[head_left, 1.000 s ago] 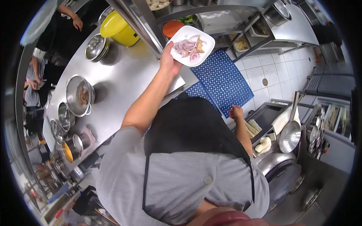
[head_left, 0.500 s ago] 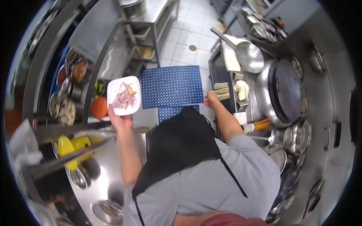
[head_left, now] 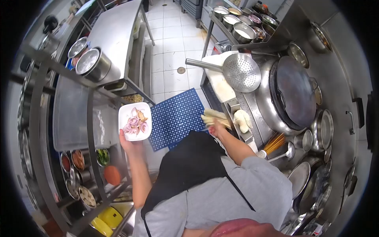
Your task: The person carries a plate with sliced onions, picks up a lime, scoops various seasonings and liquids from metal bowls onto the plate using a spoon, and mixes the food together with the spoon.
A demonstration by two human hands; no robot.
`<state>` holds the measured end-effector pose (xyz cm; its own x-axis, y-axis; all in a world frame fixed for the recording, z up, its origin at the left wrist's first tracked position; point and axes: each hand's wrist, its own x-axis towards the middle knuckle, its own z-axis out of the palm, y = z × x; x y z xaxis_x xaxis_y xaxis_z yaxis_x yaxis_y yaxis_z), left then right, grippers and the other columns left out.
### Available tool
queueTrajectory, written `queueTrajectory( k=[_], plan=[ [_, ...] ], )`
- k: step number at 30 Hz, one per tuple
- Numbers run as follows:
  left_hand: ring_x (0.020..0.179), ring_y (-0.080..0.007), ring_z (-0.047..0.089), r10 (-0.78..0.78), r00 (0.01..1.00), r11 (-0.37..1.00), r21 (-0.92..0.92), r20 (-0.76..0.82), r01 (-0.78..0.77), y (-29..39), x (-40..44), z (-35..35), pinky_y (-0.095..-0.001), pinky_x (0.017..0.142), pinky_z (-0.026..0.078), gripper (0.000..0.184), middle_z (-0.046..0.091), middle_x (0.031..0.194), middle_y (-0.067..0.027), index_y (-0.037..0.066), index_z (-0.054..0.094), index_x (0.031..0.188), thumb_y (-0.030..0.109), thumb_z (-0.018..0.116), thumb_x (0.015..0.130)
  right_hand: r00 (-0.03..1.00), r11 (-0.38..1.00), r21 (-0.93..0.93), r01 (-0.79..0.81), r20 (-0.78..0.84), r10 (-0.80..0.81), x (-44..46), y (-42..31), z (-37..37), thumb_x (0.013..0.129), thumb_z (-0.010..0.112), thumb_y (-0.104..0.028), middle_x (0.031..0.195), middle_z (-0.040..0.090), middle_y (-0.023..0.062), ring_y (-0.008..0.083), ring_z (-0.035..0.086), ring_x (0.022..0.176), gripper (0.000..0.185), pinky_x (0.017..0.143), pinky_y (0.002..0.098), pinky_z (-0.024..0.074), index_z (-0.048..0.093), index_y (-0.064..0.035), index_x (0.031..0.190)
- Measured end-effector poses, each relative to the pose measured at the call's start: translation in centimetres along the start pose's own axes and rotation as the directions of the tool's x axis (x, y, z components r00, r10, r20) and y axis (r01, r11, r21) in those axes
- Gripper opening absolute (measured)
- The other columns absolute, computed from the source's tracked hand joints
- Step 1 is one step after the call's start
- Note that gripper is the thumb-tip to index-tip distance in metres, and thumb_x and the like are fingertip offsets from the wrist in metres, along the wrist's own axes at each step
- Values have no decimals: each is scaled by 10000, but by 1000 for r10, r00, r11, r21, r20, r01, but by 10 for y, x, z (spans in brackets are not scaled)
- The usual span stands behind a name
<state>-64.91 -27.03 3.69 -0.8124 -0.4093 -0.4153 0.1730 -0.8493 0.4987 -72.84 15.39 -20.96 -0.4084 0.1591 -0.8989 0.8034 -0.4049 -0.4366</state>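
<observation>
My left hand (head_left: 132, 146) grips the near rim of a white square dish (head_left: 147, 122) and holds it level at my left. Sliced red onion (head_left: 136, 125) and some brown pieces lie in the dish. On the other side, my right hand (head_left: 216, 128) is closed on a cream folded cloth (head_left: 215, 117) beside the stove edge; its fingers are partly hidden and slightly blurred. Just right of that hand, a crumpled white cloth (head_left: 242, 121) rests on the stove's front ledge.
A perforated strainer (head_left: 241, 73) lies across the stove near a large covered wok (head_left: 296, 93). A bamboo brush (head_left: 274, 144) and ladle (head_left: 290, 150) sit lower right. A metal rack (head_left: 91, 130) with food containers stands left. Blue mat (head_left: 173, 114) covers the floor ahead.
My view has swung, showing more of the steel table and rack. My right hand has reached the cream cloth, which has shifted away from the stove edge. The dish remains in my left hand.
</observation>
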Motion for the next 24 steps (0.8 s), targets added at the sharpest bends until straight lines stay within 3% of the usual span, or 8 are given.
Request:
queueTrajectory(
  k=[3,5,6,8,10,15,16,24],
  plan=[
    [1307,-333,482,-50,999,998,23,-2,50,-2,37,28,-496,1097,388,587,483,1434,-156,9,399,1431,410,363,1003,925,915,-229,-334,110,365,-49,-14,42,901,631,-490,1080,627,211,314,651,830,653,682,408,569,520,79,1202],
    [1313,-333,475,-77,996,995,70,46,74,1,65,37,-493,1095,388,594,478,1439,-161,8,394,1435,415,359,1003,932,940,-282,-192,248,265,-112,-37,83,893,662,-416,1059,635,204,317,652,867,595,713,424,557,524,38,1252],
    [1319,-336,467,-92,994,993,83,62,86,3,78,47,-484,1103,377,600,473,1443,-166,5,390,1437,417,354,1003,946,896,-395,204,316,-76,-123,-50,102,876,678,-369,1085,627,197,326,636,918,573,743,423,546,521,8,1277],
    [1318,-339,467,-114,983,990,98,143,101,7,106,68,-481,1110,368,602,473,1443,-170,0,392,1434,418,354,1002,590,349,-491,798,521,-617,-141,-85,138,841,712,-275,1137,609,185,342,604,1020,571,803,421,523,514,-53,1327],
    [1317,-342,466,-142,971,985,123,190,120,12,134,97,-475,1119,357,604,471,1442,-179,-17,391,1427,412,358,1003,-25,-404,-537,741,579,-815,-211,-152,184,762,747,-185,1214,571,166,348,528,1145,657,919,439,451,501,-133,1369],
    [1277,-331,505,-231,938,967,167,257,193,13,223,142,-475,1086,399,571,508,1396,-184,-25,402,1405,383,379,1008,4,-643,-640,421,710,-704,-171,-233,246,755,745,-169,1170,570,110,308,499,1159,635,935,464,405,517,-165,1348],
    [1270,-328,512,-242,927,967,152,287,205,10,237,150,-472,1077,409,561,516,1387,-181,-23,413,1396,379,388,1007,126,-549,-687,477,671,-731,-161,-243,253,771,724,-139,1089,603,104,306,550,1094,578,888,460,418,531,-159,1315],
    [1225,-304,550,-304,902,947,202,306,251,-14,326,233,-469,1043,449,493,561,1323,-157,1,459,1350,350,444,1001,310,-334,-806,489,519,-797,-126,-316,277,758,752,-240,856,667,143,347,656,874,353,754,484,489,661,-88,1063]
  ],
)
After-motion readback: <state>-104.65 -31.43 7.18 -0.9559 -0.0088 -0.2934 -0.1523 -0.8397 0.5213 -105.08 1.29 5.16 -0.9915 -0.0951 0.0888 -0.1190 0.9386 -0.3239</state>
